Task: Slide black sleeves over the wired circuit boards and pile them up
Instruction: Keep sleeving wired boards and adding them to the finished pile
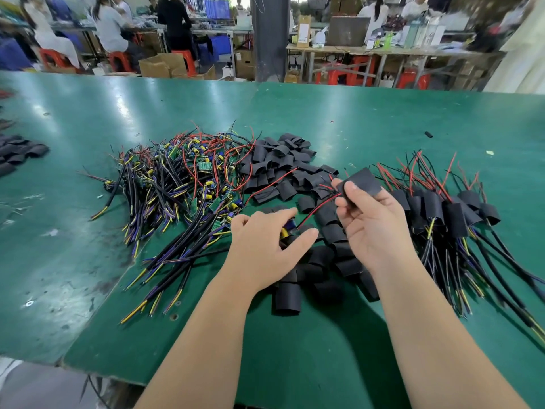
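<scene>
The right hand [374,222] pinches a flat black flexible sleeve [361,183] between thumb and fingertips, raised just above the green table [383,119]. The left hand [265,243] curls round a small wired circuit board [287,228], whose blue and yellow parts show between thumb and fingers. Its thin red wires [318,206] run up toward the sleeve's mouth (whether they have entered it I cannot tell). To the left lies a tangled heap of bare wired boards [182,178]. Behind the hands is a mound of loose black sleeves [280,163], and to the right the pile of sleeved boards [448,211].

The sleeve looks light, soft and apt to collapse flat, so it probably needs squeezing at its folded edges to open the mouth. The board seems light but stiff, with upstanding parts that may snag inside. It is best held by its edges near the thick cable end and fed red wires first. Those wires bend easily, and tugging on them could strain their joints.
</scene>
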A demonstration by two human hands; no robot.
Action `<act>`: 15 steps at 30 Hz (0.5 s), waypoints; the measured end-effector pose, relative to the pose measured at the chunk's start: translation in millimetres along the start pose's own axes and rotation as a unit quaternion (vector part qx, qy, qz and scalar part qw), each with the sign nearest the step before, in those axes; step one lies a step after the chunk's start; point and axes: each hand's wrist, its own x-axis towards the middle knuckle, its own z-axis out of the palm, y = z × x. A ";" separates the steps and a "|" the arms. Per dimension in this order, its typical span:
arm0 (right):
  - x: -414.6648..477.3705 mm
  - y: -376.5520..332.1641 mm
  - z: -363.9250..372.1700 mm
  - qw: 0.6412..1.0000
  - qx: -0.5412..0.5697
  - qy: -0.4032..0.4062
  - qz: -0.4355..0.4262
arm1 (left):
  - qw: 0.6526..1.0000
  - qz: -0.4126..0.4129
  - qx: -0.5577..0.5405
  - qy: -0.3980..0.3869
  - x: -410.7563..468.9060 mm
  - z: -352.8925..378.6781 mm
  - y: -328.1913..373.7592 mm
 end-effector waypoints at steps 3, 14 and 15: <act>2.7 -4.7 -2.5 0.997 0.070 0.041 -0.005 | 0.999 -0.027 -0.045 -0.007 -0.5 -2.5 -2.6; -1.5 -7.2 0.1 1.000 0.002 0.012 0.000 | 0.995 0.023 -0.075 0.055 1.1 -4.4 -15.2; -2.6 -6.7 2.1 1.000 0.014 -0.016 0.017 | 0.995 0.022 -0.081 0.059 1.3 -4.0 -15.4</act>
